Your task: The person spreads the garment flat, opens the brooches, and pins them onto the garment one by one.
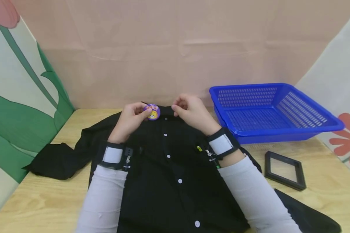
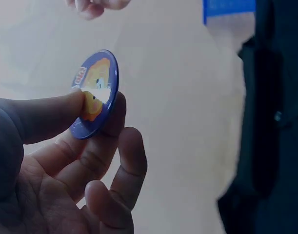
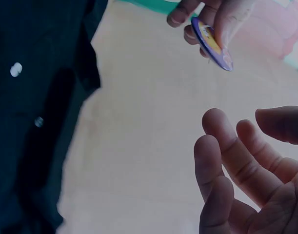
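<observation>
A round purple pin badge point(image 1: 153, 115) with a yellow cartoon figure is pinched between the thumb and fingers of my left hand point(image 1: 130, 118). In the left wrist view the badge point(image 2: 104, 80) stands nearly edge-on, the thumb pressing its printed face. My right hand point(image 1: 193, 112) is raised to the right of it, apart from the badge; in the right wrist view its fingers point(image 3: 246, 165) are loosely bent with nothing between them. Beneath both hands a black button-up shirt point(image 1: 151, 181) lies spread, collar toward the wall and white buttons down its front.
A blue plastic basket point(image 1: 280, 132) stands at the back right. In front of it lies a small black frame point(image 1: 285, 184) with a clear middle. The shirt's left-hand sleeve point(image 1: 55, 160) stretches across the wooden table point(image 1: 40, 202). A beige backdrop point(image 1: 163, 48) rises behind.
</observation>
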Motion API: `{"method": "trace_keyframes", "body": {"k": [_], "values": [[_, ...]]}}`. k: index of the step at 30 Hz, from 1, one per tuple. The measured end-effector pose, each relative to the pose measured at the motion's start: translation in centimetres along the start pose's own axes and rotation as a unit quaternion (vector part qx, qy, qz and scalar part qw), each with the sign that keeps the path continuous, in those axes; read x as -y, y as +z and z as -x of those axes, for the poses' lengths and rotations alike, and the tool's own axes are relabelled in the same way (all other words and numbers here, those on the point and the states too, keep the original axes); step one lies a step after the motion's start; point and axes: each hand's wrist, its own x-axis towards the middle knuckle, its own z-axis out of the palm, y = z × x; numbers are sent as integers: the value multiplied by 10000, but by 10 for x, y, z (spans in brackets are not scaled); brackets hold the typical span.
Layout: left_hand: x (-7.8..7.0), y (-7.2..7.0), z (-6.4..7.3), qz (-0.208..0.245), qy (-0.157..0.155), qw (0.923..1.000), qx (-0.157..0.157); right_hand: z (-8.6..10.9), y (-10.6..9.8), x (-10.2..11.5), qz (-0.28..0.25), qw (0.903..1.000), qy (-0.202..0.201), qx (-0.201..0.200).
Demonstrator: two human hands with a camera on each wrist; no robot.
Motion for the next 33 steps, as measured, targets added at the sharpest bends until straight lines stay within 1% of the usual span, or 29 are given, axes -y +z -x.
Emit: {"method": "trace_keyframes", "body": {"k": [3, 6, 8, 10, 12, 14, 16, 18, 21, 23, 25, 27, 30, 33], "values": [[19, -3, -3, 124, -531, 9985, 45, -14, 20, -12, -78, 9992, 228, 332], [33, -5, -6, 223, -937, 9953, 83, -27, 41, -26, -38, 9970, 463, 625], [41, -6, -10, 256, -1057, 9940, 94, -34, 54, -38, 43, 9953, 565, 788], [47, -8, -12, 266, -1124, 9933, 25, -40, 66, -46, 106, 9927, 682, 988], [54, -11, -15, 268, -1233, 9920, -69, -45, 75, -52, 88, 9878, 882, 1284], [61, -14, -17, 278, -1363, 9902, -129, -47, 82, -56, 121, 9797, 1102, 1671], [70, -14, -19, 483, -1575, 9863, -127, -48, 88, -59, 183, 9692, 1349, 2050], [78, -13, -20, 819, -1827, 9797, -105, -48, 93, -62, 353, 9600, 1535, 2314], [90, -10, -20, 1240, -2192, 9676, -185, -45, 102, -66, 694, 9549, 1495, 2469], [96, -8, -19, 1288, -2376, 9625, -232, -43, 106, -68, 962, 9522, 1462, 2504], [100, -8, -18, 1161, -2493, 9611, -241, -41, 106, -67, 1184, 9487, 1408, 2571], [102, -8, -18, 973, -2543, 9620, -194, -39, 104, -65, 1282, 9451, 1424, 2646], [101, -9, -18, 804, -2529, 9641, -114, -38, 101, -62, 1158, 9441, 1430, 2737], [100, -12, -18, 690, -2574, 9638, 25, -39, 99, -58, 991, 9446, 1401, 2798]]}}
